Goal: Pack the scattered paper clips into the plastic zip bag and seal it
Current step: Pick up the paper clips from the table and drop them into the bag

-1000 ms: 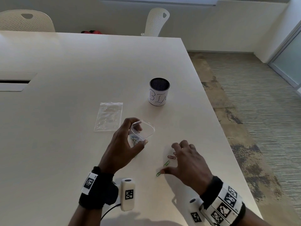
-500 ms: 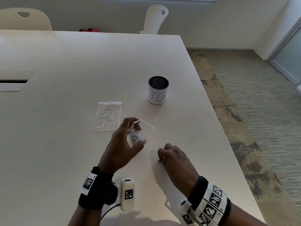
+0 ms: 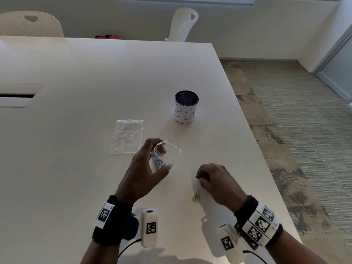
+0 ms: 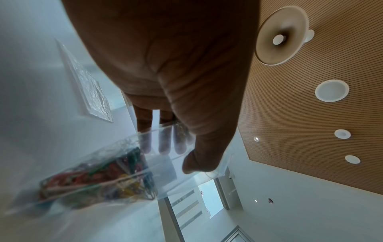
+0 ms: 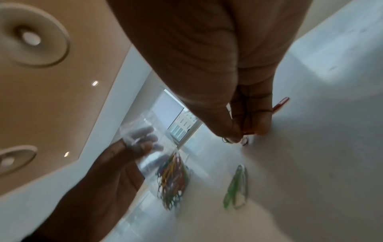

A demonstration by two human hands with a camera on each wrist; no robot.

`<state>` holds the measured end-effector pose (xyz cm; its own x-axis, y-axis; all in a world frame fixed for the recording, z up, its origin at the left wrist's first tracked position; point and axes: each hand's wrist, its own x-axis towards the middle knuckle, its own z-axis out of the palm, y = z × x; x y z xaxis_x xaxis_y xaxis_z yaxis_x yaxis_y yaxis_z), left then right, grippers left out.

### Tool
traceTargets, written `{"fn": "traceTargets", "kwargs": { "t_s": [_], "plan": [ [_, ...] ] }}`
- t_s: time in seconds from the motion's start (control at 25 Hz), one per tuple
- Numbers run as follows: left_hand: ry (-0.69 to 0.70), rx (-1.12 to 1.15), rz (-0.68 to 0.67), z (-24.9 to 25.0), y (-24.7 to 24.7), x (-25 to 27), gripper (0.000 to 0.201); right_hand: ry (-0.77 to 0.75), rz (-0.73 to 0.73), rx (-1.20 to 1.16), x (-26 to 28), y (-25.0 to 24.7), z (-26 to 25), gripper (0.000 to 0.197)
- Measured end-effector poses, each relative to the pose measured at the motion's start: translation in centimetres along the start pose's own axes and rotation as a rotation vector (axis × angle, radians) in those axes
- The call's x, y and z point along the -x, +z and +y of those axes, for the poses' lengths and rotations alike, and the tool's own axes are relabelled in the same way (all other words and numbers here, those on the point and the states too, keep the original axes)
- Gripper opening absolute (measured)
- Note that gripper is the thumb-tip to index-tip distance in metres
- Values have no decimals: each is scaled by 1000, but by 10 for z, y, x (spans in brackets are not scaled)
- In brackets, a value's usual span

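Counter point(image 3: 80, 168), wide and white, filled most of head view; two white chairs point(image 3: 183, 23) stood behind its far edge.

Dark mesh cup point(image 3: 186, 106) w/ white paper label, handwritten letters on it, stood upright on counter, beyond both hands.

Spare clear zip bag point(image 3: 126, 137) lay flat on counter, left of cup, just beyond left hand, not touching it.

Left hand point(image 3: 142, 174) held the plastic zip bag point(image 3: 167, 152) upright above counter, mouth pulled into an open loop facing up. Grip: thumb on one side, fingers on the other, pinching bag wall below the mouth. Left wrist view showed fingertips point(image 4: 163, 144) through the clear plastic, thumb pressed on near side. Bag bottom carried a bunch of paper clips point(image 4: 99, 178), mixed colours: red, green, yellow, blue. Whether bag bottom touched counter: can't tell.

Right hand point(image 3: 217, 181) sat low over counter, right of bag & apart from it. Grip: fingers curled, thumb and fingertips pressed together, pinching small clips point(image 5: 244, 139) at the tips; a red clip point(image 5: 280, 104) stuck out behind the fingers. Exact count in pinch unclear.

Loose green clips point(image 3: 196, 197) lay on counter just near side of right hand, by the wrist, not touched; right wrist view showed a green one and a greyish one side by side.
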<state>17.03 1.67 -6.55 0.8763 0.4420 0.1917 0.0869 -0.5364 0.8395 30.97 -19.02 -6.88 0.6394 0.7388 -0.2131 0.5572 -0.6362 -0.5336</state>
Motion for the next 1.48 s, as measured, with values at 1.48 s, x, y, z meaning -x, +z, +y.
{"fn": "traceTargets", "kwargs": {
  "t_s": [1.48],
  "plan": [
    [-1,-5,-26,4,4,0,57,-46,50,237,-2,-30,27,8]
  ]
}}
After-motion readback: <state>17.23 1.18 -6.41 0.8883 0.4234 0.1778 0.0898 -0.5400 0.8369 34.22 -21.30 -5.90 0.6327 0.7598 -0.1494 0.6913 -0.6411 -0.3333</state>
